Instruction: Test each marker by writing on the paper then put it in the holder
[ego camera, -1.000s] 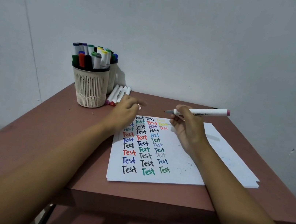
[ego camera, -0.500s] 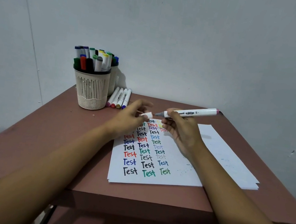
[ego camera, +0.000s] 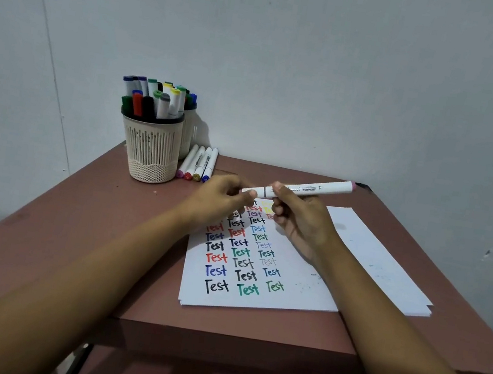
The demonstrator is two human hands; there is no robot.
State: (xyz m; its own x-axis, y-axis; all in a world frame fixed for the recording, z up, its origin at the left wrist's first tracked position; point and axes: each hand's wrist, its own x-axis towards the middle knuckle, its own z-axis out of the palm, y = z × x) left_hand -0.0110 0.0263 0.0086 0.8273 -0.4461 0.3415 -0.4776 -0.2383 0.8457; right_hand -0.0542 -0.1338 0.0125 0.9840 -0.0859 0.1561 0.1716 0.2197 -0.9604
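Note:
My right hand [ego camera: 300,223] grips a white marker [ego camera: 312,189] with a pink end, held level above the paper [ego camera: 298,284]. My left hand [ego camera: 221,197] pinches the white cap on the marker's left end. The paper carries columns of the word "Test" in many colours; its top rows are hidden by both hands. A cream slotted holder [ego camera: 151,148] at the back left is full of upright markers. Several loose markers [ego camera: 199,163] lie on the table just right of the holder.
A second holder [ego camera: 187,133] stands behind the cream one. More white sheets [ego camera: 387,262] stick out to the right under the written page. The brown table [ego camera: 73,225] stands against a pale wall; its front edge is close to me.
My left hand picked the cap up from the paper and brought it onto the marker's tip. The marker in my right hand has swung lower and closer to level.

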